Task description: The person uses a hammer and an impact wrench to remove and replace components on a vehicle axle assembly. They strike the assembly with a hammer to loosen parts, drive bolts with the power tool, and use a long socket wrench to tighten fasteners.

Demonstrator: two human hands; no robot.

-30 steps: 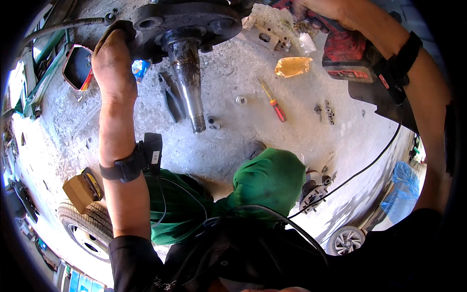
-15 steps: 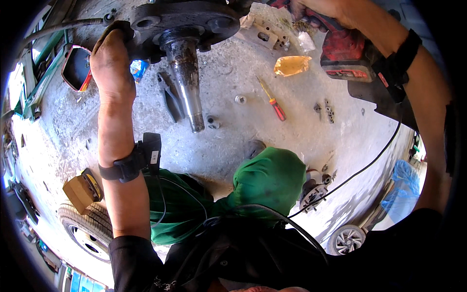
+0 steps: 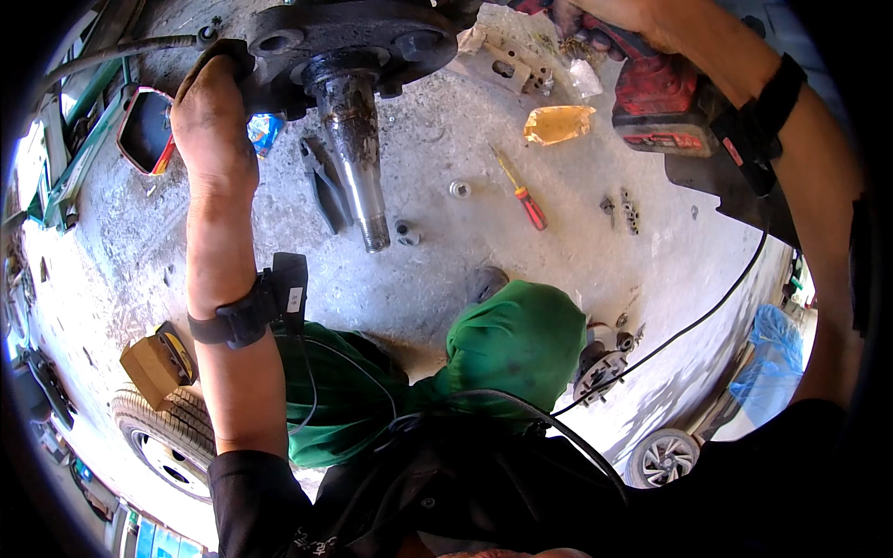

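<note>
A dark, greasy wheel spindle [image 3: 352, 139] with a threaded end juts toward me from a bolted flange [image 3: 372, 35] at the top. My left hand [image 3: 212, 116] is up against the flange's left side, its fingers hidden by a dark part there. At the upper right, my right hand [image 3: 609, 20] is wrapped around the handle of a red cordless power tool [image 3: 651, 88], its battery end toward me. The tool's front end is out of sight past the top edge.
On the concrete floor lie pliers [image 3: 323, 186], a red-handled screwdriver [image 3: 528, 205], small metal sockets [image 3: 459, 189] and a torn yellow wrapper [image 3: 558, 125]. A tyre [image 3: 167, 432] is at lower left, a wheel hub [image 3: 597, 377] at lower right. A cable [image 3: 688, 325] runs from my right arm.
</note>
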